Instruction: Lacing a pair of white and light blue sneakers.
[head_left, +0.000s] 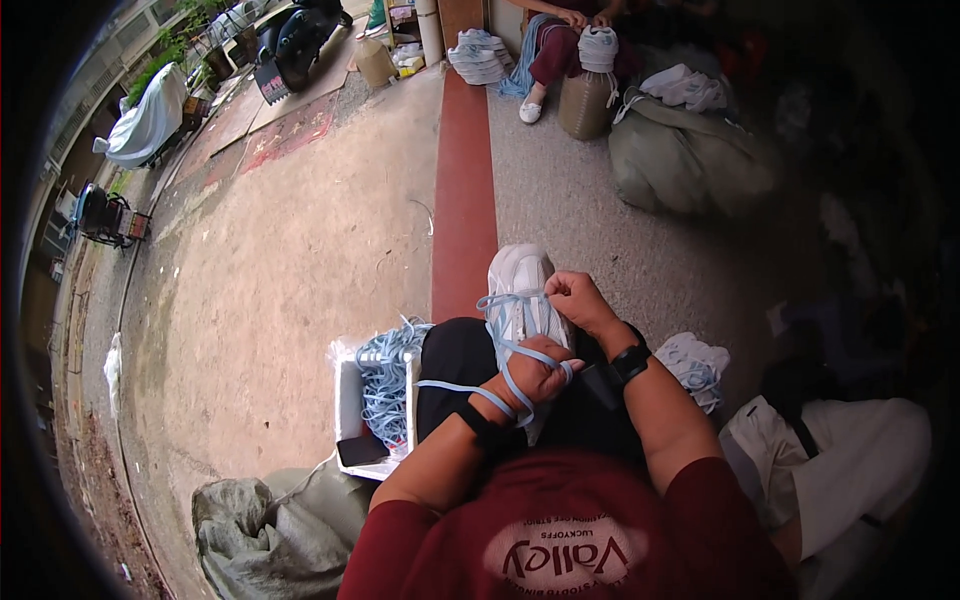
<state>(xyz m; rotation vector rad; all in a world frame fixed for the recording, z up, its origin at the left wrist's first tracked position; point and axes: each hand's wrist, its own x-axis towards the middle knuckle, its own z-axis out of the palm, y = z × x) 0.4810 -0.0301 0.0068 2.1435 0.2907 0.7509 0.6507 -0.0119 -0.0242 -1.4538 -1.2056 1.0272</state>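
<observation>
A white shoe upper [518, 265] stands toe-away in front of my lap, between my knees. Its pale blue shoelace [508, 300] runs across the front, partly threaded, and long loops trail over my left wrist and thigh. My left hand [541, 368] is closed around the lace at the near end of the upper. At the upper's right side, my right hand [578, 300] pinches the lace near the eyelets, fingertips together. The fingers of both hands partly hide the lace ends. A dark band circles each of my wrists.
A white box [347, 395] full of blue laces stands by my left knee, a grey-green sack [290, 535] below it. More white shoe uppers [693, 365] lie to my right. Ahead, another person sits near stacked uppers [479, 58] and a large sack [685, 160].
</observation>
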